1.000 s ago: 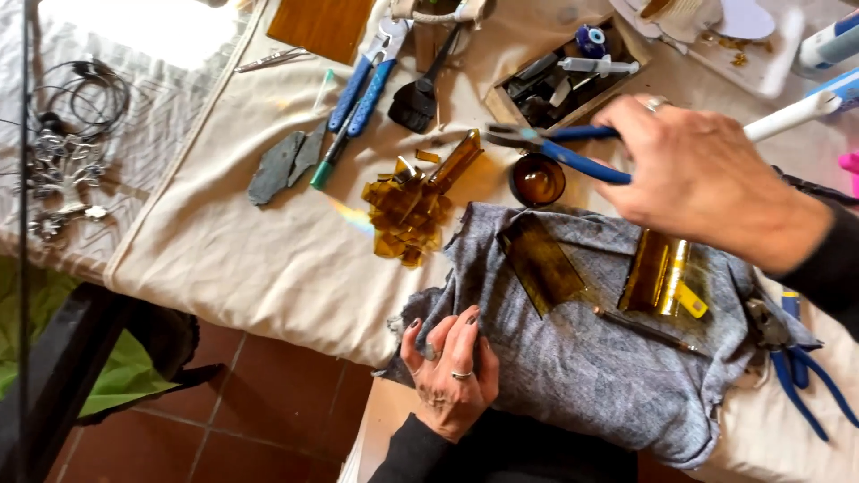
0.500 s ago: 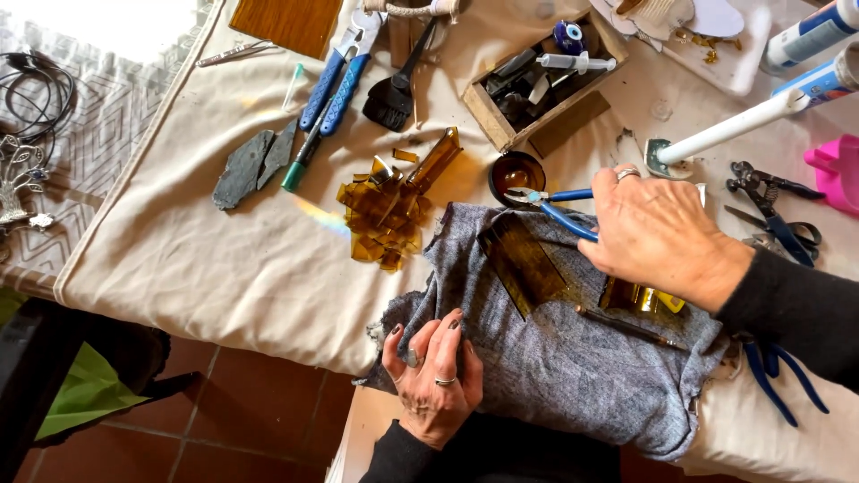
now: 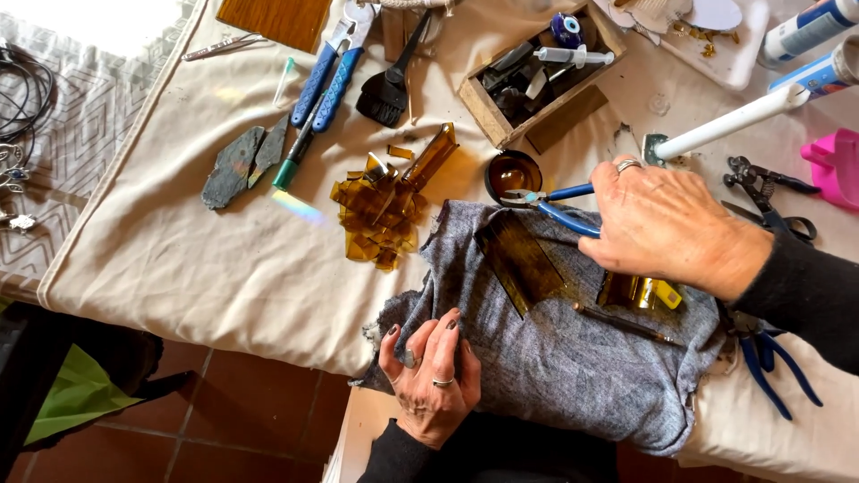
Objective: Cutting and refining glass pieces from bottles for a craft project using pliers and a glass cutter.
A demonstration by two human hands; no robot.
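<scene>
right hand [image 3: 667,224] lowered, pliers [image 3: 555,204] onto cloth [image 3: 555,358]

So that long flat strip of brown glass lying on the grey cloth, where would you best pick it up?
Probably by its two long edges near the middle, coming down from above. The brown glass strip lies flat and slanted on the grey cloth, so nothing can slip under it, and its ends look sharp. Its far end sits close to the blue-handled pliers in the right hand, so the nearer half is freer.
</scene>
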